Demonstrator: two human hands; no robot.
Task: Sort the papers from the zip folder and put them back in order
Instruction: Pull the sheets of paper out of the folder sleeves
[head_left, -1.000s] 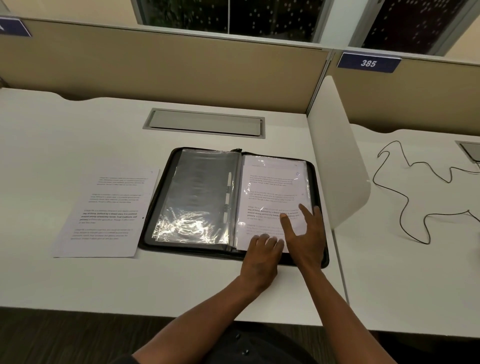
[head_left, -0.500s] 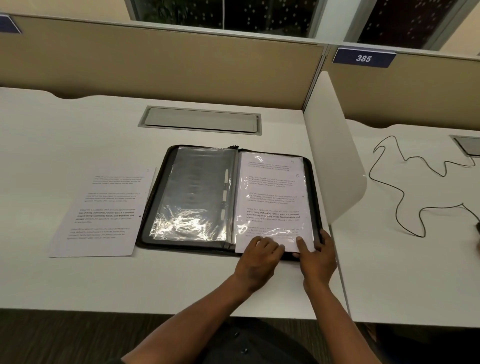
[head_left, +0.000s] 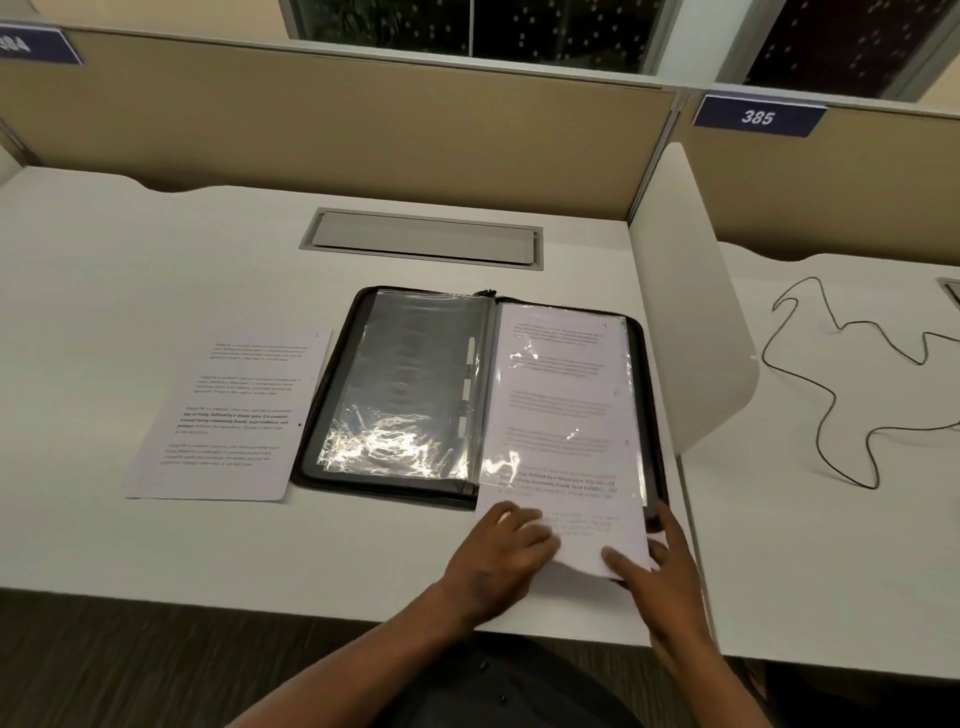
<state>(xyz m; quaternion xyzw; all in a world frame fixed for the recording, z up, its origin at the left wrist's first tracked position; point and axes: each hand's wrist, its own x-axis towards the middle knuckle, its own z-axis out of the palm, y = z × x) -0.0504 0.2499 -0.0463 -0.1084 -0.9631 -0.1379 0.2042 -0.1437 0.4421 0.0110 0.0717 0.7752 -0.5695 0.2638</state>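
Observation:
A black zip folder lies open on the white desk. Its left half shows an empty clear sleeve. On the right half, a printed sheet sticks out of the clear sleeve past the folder's near edge. My left hand grips the sheet's lower left part, curled fingers on top. My right hand pinches the sheet's lower right corner, thumb on top. A second printed sheet lies flat on the desk to the left of the folder.
A grey cable hatch is set into the desk behind the folder. A white divider panel stands just right of the folder. A thin black cable snakes over the neighbouring desk. The desk's front edge runs just below my hands.
My right hand slid from the middle of the page to its lower right corner and pinched it. The sheet has moved toward me, partly out of the sleeve.

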